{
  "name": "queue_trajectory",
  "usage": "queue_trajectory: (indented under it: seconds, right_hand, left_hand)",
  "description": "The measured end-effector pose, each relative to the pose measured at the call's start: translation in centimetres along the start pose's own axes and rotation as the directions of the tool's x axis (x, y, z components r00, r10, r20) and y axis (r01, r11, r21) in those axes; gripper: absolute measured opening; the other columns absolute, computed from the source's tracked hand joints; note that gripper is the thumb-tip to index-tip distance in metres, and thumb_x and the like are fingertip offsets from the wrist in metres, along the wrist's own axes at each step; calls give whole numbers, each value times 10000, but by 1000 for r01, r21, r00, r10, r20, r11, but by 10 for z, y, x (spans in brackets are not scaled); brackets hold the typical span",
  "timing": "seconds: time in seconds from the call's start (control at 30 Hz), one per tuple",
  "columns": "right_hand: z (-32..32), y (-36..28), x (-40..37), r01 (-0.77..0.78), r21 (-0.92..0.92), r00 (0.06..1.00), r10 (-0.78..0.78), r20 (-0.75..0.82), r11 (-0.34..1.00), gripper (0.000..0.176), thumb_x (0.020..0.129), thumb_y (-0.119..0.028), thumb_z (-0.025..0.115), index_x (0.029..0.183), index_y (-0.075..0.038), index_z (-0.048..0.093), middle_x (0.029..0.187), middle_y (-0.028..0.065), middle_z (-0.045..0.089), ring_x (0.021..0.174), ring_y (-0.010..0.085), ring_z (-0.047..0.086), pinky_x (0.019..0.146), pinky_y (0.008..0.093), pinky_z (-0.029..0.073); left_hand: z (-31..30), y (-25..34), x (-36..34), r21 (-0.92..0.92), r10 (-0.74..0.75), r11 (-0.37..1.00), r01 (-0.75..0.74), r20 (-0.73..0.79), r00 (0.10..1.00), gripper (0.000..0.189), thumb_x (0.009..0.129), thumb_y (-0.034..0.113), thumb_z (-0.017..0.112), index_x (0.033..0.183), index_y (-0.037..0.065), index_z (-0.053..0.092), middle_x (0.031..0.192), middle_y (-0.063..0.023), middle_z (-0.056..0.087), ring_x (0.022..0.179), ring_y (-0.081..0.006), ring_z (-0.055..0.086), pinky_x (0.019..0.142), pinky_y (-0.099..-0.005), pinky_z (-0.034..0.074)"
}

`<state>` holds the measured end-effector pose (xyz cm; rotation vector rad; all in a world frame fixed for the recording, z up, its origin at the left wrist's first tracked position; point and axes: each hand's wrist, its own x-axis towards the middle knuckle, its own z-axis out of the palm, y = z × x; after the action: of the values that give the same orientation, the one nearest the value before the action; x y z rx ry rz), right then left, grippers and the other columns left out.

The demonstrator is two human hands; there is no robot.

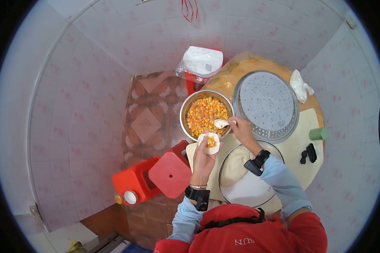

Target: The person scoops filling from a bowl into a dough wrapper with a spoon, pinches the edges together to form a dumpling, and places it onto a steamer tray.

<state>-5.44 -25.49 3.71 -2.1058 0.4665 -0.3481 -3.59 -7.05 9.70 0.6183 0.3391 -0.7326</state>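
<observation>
In my left hand [204,162] lies a round dough wrapper [214,149], held by its edge, with some corn and carrot filling [211,141] in its middle. My right hand [242,130] is closed round the handle of a white spoon [221,123], whose bowl is over the filling in a steel bowl [185,125]. That bowl holds a mix of yellow and orange bits [207,110]. Below my right wrist, a big lump of dough [234,166] rests on a round white tray [251,189] with a dark rim.
A perforated metal steamer tray [268,101] sits on the wooden table [251,62], beside a white plastic bag [299,86]. A green cylinder [318,134] and small black objects [310,153] are at the right. Red stools [170,169] and a red jug [135,181] stand at the left.
</observation>
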Motion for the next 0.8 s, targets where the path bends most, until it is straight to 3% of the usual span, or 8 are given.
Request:
queue_trajectory:
  seconds: [0.1, 0.23, 0.33, 0.4, 0.53, 0.6, 0.73, 0.8]
  right_hand:
    - [-12, -24, -11, 193, -222, 967, -224, -121, 956, 145, 818, -145, 585, 873, -20, 631, 840, 117, 620, 785, 302, 592, 718, 373, 459]
    - [-44, -56, -32, 206, -129, 966, -222, -128, 970, 145, 811, -146, 595, 881, -25, 635, 863, 120, 606, 836, 310, 574, 765, 376, 441]
    - [-61, -81, -52, 171, 10, 985, -171, -8, 985, 160, 819, -149, 595, 893, -12, 633, 853, 109, 620, 792, 275, 592, 714, 355, 459]
    - [-67, -88, -62, -128, 223, 990, 113, 80, 966, 192, 829, -166, 602, 919, -2, 642, 866, 101, 643, 762, 200, 611, 678, 312, 475]
    - [-67, -70, -78, -136, 310, 991, 132, 36, 941, 232, 833, -196, 613, 943, 5, 650, 882, 98, 658, 744, 138, 614, 658, 273, 481]
    - [-73, -70, -83, -339, 335, 939, 293, 182, 879, 246, 828, -209, 621, 932, 11, 660, 899, 103, 661, 757, 125, 614, 677, 262, 480]
    - [-75, -64, -100, -347, 316, 938, 332, 104, 883, 225, 812, -204, 630, 884, 6, 667, 860, 106, 653, 725, 156, 618, 655, 279, 481]
    - [-73, -62, -107, -182, 171, 974, 201, -104, 968, 188, 792, -187, 635, 834, -8, 671, 813, 115, 637, 689, 201, 613, 642, 305, 481]
  left_hand:
    - [4, -3, -5, -8, -13, 1000, 13, 3, 1000, 297, 949, 227, 444, 1227, 123, 452, 1140, -57, 545, 1058, -218, 544, 868, -383, 483]
    - [13, -11, -9, -86, -76, 993, 78, 24, 997, 294, 959, 254, 414, 1221, 124, 449, 1158, -46, 540, 1060, -213, 541, 873, -384, 480]
    - [23, -22, -13, -89, -87, 992, 92, 63, 994, 300, 970, 281, 378, 1213, 121, 452, 1182, -38, 532, 1084, -200, 526, 886, -383, 471]
    - [30, -30, -17, -68, -96, 993, 101, 69, 993, 304, 973, 287, 365, 1210, 120, 454, 1196, -34, 524, 1098, -190, 515, 892, -377, 466]
    - [44, -43, -29, 18, -121, 993, 120, 64, 991, 310, 979, 292, 346, 1202, 110, 462, 1227, -24, 503, 1126, -169, 490, 904, -355, 455]
    - [44, -52, -33, 38, -128, 991, 125, 89, 988, 313, 980, 292, 344, 1204, 108, 463, 1225, -21, 502, 1121, -165, 492, 905, -349, 453]
    - [45, -66, -43, 80, -158, 985, 152, 68, 985, 310, 974, 270, 371, 1223, 105, 453, 1207, -22, 501, 1109, -154, 493, 906, -341, 449]
    - [46, -71, -50, 147, -163, 977, 155, 46, 985, 310, 966, 255, 394, 1233, 106, 446, 1200, -27, 499, 1108, -152, 490, 900, -345, 453]
